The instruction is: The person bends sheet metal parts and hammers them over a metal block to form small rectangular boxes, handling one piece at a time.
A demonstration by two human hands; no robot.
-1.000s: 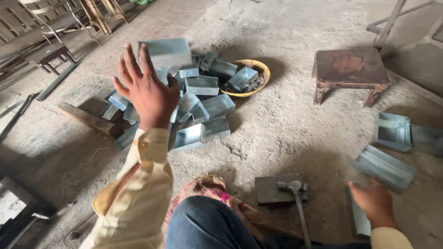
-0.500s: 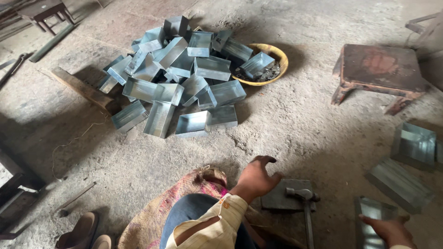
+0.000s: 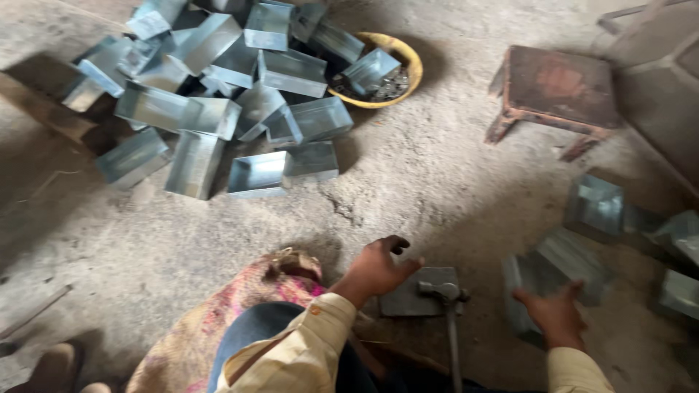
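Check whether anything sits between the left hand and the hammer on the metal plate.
Nothing visible does. The left hand hovers right beside the hammer head on the flat metal plate; only bare plate shows between them.

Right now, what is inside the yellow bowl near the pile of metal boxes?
In the yellow bowl lies one metal box, tilted, and beside it small dark pieces, too blurred to identify. What the box covers on the bowl's bottom cannot be seen.

Cream checked sleeves [image 3: 306, 349], blue trousers [image 3: 255, 331]
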